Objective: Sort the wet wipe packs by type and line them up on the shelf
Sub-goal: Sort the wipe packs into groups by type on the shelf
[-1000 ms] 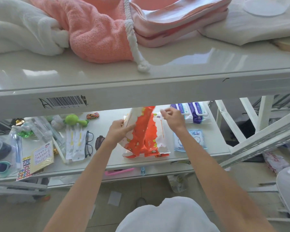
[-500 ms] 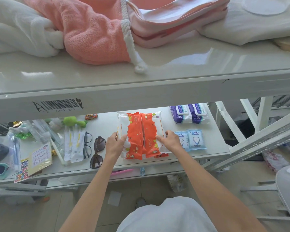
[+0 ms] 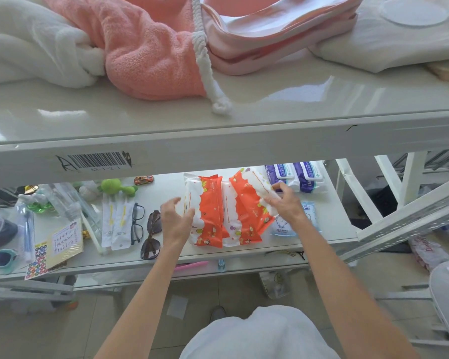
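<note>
Three orange-and-white wet wipe packs lie side by side on the lower shelf [image 3: 163,190]. My left hand [image 3: 175,221] rests its thumb on the left edge of the left orange pack [image 3: 209,211], fingers loosely spread beside it. My right hand [image 3: 287,204] grips the right edge of the right orange pack [image 3: 248,203], which is tilted and raised over the half-hidden middle pack [image 3: 227,218]. Two purple-and-white packs [image 3: 296,177] lie at the back right. Two small light-blue packs [image 3: 283,228] sit under my right wrist.
Left of the packs lie sunglasses [image 3: 152,234], black-framed glasses [image 3: 138,224], white sachets [image 3: 114,224], a green toy [image 3: 113,187], a toy car [image 3: 143,180] and stickers [image 3: 65,242]. The upper shelf [image 3: 244,146] with towels [image 3: 145,47] overhangs. A white slanted frame [image 3: 405,224] stands to the right.
The packs lay flat with both hands pressed at their sides. Now my right hand has lifted and tilted the right orange pack, and my left hand has loosened at the left pack's edge.
</note>
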